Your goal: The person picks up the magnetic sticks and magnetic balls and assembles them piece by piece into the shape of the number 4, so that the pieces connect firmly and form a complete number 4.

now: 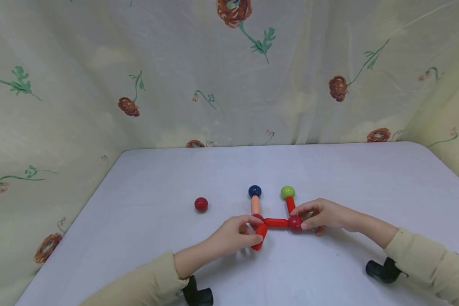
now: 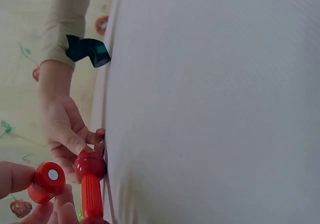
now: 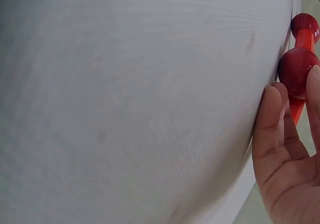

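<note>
Between thumb and fingers, my left hand (image 1: pixel 234 234) pinches a red rod (image 1: pixel 261 239); a pale round disc shows in its end in the left wrist view. My right hand (image 1: pixel 323 215) grips a red ball (image 1: pixel 295 224) at the right corner of a joined ball-and-rod figure. A horizontal red rod (image 1: pixel 276 223) links it to a second red ball (image 1: pixel 258 216), partly hidden by the left fingers. From that one a peach rod (image 1: pixel 255 205) runs back to a dark blue ball (image 1: pixel 254 191). Another red rod (image 1: pixel 290 204) leads from the right ball to a green ball (image 1: pixel 288 192).
A loose red ball (image 1: pixel 201 205) lies on the white table (image 1: pixel 157 178), left of the figure. Flower-patterned curtains (image 1: pixel 168 63) hang behind the table and along its sides. A black wrist mount (image 1: pixel 383 270) sits under the right sleeve, another (image 1: pixel 197 293) under the left.
</note>
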Motion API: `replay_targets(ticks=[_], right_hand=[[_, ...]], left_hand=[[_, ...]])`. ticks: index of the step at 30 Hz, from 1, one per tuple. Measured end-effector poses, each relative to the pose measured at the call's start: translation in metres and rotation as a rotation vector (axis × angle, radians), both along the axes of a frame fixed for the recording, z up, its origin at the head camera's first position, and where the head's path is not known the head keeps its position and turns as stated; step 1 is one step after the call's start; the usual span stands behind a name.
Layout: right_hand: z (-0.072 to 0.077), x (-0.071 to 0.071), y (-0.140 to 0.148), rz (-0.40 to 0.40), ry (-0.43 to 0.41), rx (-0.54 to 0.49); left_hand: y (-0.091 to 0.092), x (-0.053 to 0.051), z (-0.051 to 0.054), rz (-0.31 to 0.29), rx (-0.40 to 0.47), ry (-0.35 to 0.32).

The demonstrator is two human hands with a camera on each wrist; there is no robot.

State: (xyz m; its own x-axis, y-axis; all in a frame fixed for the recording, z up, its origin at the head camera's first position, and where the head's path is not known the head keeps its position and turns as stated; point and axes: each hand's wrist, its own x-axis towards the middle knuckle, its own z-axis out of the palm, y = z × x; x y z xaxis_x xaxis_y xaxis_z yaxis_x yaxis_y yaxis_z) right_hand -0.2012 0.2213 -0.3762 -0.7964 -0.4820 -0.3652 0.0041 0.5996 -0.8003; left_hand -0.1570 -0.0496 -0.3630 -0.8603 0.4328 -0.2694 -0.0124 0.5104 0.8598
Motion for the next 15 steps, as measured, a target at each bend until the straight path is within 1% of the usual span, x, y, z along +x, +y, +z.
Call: replay_targets(ticks=[3, 6, 11, 15], right_hand=[[0.0, 0.0, 0.001, 0.001, 0.005, 0.0], [0.001, 0.0, 0.001, -0.001, 0.008, 0.001], [0.001, 0.0, 0.001, -0.001, 0.006, 0.004], [0.0, 0.0, 0.001, 0.006, 0.006, -0.001]], left_hand=[[0.006, 0.002, -0.001, -0.006, 0.027, -0.012], [0.013, 0.003, -0.003, -0.024, 0.053, -0.027], [0.025, 0.004, -0.008, -0.058, 0.067, -0.042], [0.034, 0.006, -0.01, -0.081, 0.075, -0.051]])
